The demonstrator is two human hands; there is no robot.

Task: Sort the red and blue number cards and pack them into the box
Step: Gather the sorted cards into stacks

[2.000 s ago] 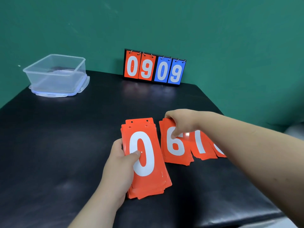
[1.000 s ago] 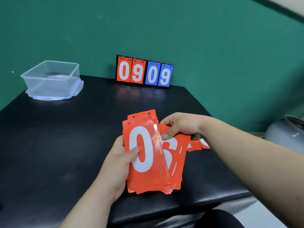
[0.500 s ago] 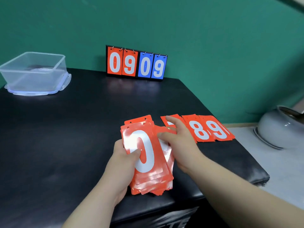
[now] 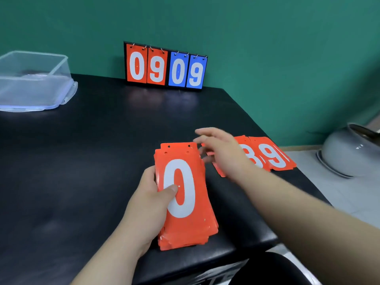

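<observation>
While the left hand (image 4: 152, 200) kept its grip closed on the stack of red number cards (image 4: 197, 223), thumb pressed on the white 0 of the top card and fingers under the stack's left edge, the right hand (image 4: 223, 155) had come away from it. Half a second earlier that hand lay against the stack's right side, fingertips on cards that stuck out from under the 0. Now it hovered just right of the stack's far corner, motion-blurred, its grip open with fingers spread and nothing in them.

The cards that had stuck out were tucked in, so the stack looked squarer, with only thin edges showing at its near end. It stayed at the near middle of the black tabletop (image 4: 82, 161), its near end over the tabletop's front edge.

The loose red cards (image 4: 275, 157) still lay flat in a row at the right edge of the tabletop. The 9 was clear, the 8 was half covered by the right wrist, and one more card lay under the hand, its number hidden.

The clear plastic box (image 4: 33, 79) remained at the far left, sitting on its lid (image 4: 67, 95). The flip scoreboard (image 4: 164, 66) still stood at the far edge against the green wall, showing red 0 9 and blue 0 9.
</observation>
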